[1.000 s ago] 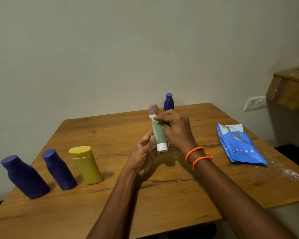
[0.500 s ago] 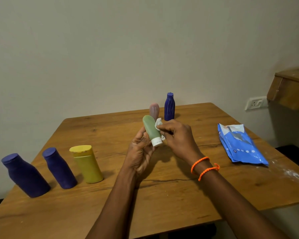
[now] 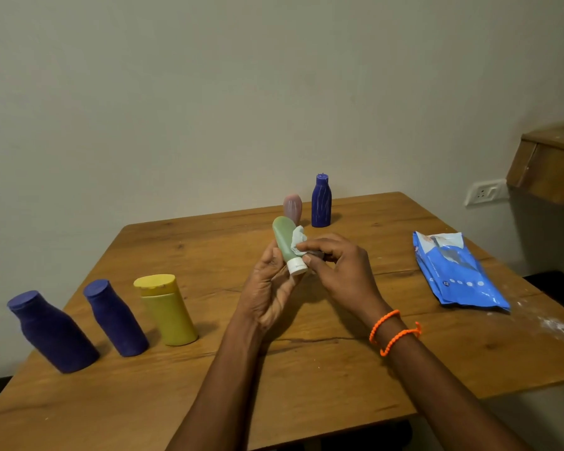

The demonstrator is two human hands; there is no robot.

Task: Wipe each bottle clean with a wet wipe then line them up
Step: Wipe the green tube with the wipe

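Observation:
My left hand [image 3: 269, 288] grips a small green tube bottle [image 3: 284, 240] by its white cap end, held above the table's middle with the cap pointing down toward me. My right hand [image 3: 339, 271] pinches a crumpled white wet wipe [image 3: 298, 239] against the tube's right side. A large purple bottle [image 3: 51, 330], a smaller purple bottle [image 3: 114, 317] and a yellow bottle [image 3: 166, 309] stand in a row at the left front. At the back stand a pink bottle [image 3: 293, 208] and a blue bottle [image 3: 321, 201].
A blue pack of wet wipes [image 3: 456, 275] lies flat on the right of the wooden table [image 3: 209, 385]. White powder marks [image 3: 557, 327] lie near the right edge. A wooden shelf [image 3: 551, 164] and a wall socket [image 3: 485, 192] are beyond the table at right.
The green tube has tilted from upright to leaning left and dropped lower. My right hand with the wipe has slid from the tube's top down its right side toward the cap.

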